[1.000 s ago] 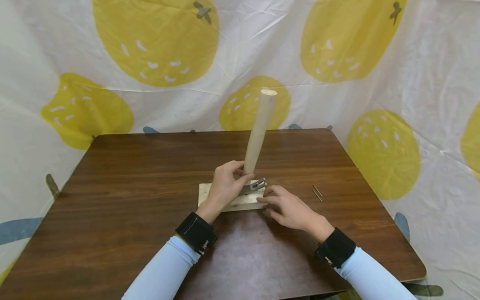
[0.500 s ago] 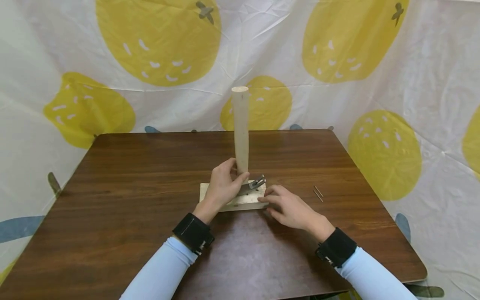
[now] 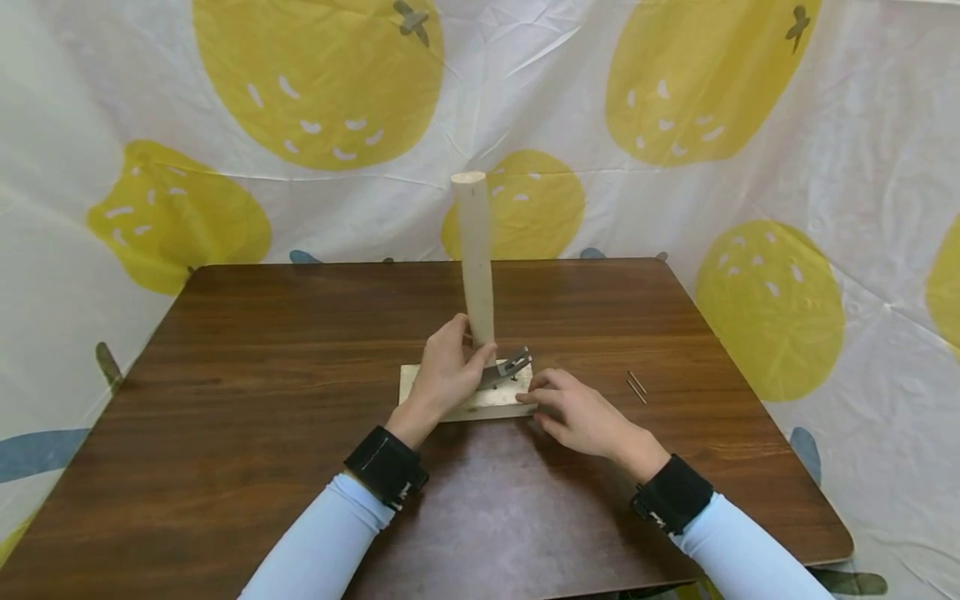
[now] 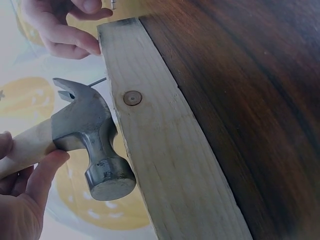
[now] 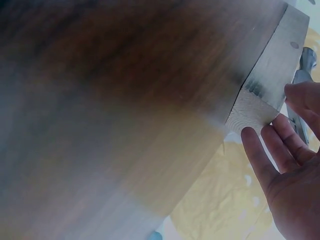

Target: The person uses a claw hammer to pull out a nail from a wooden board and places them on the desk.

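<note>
A claw hammer stands with its pale wooden handle (image 3: 475, 258) nearly upright, leaning slightly left. My left hand (image 3: 448, 371) grips that handle low down, close to the steel hammer head (image 4: 97, 130). The head lies against the top of a wooden block (image 3: 495, 396), its claw pointing right. Near the claw, a nail (image 4: 98, 81) sticks out of the block at a slant. My right hand (image 3: 581, 412) holds the block's right end, thumb at the front top edge and fingers against the end grain (image 5: 250, 111). Part of the block is hidden behind my left hand.
Two loose nails (image 3: 637, 387) lie on the brown wooden table (image 3: 262, 400), right of the block. A white cloth with yellow fruit shapes (image 3: 337, 83) hangs behind and beside the table. The table's front edge runs below the right forearm.
The hammer handle has swung from a rightward tilt, past upright, to a slight leftward lean, with the left hand turning along with it. The right hand and block have hardly moved.
</note>
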